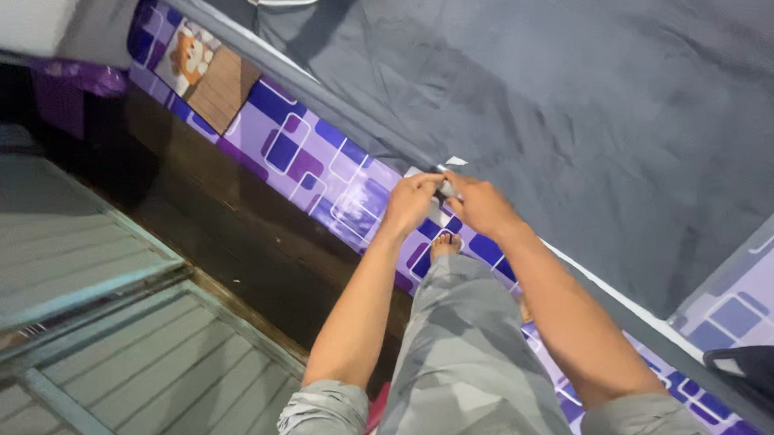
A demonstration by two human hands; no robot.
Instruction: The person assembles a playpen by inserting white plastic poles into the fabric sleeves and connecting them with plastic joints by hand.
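My left hand [411, 200] and my right hand [479, 206] meet at the edge of a mattress [313, 155] covered in a purple pattern of squares. Both pinch a small white and grey piece [445, 188] at the rim of the dark grey sheet [574, 84] that lies over the mattress. Fingers of both hands are closed on that piece. My knee in grey trousers [464, 346] and a bare foot [444, 243] show below the hands.
A dark floor strip [220, 235] runs along the mattress side. Grey slatted panels [102, 347] fill the lower left. A cartoon animal patch [189, 56] sits on the mattress at top left. A black strap [766, 370] lies at lower right.
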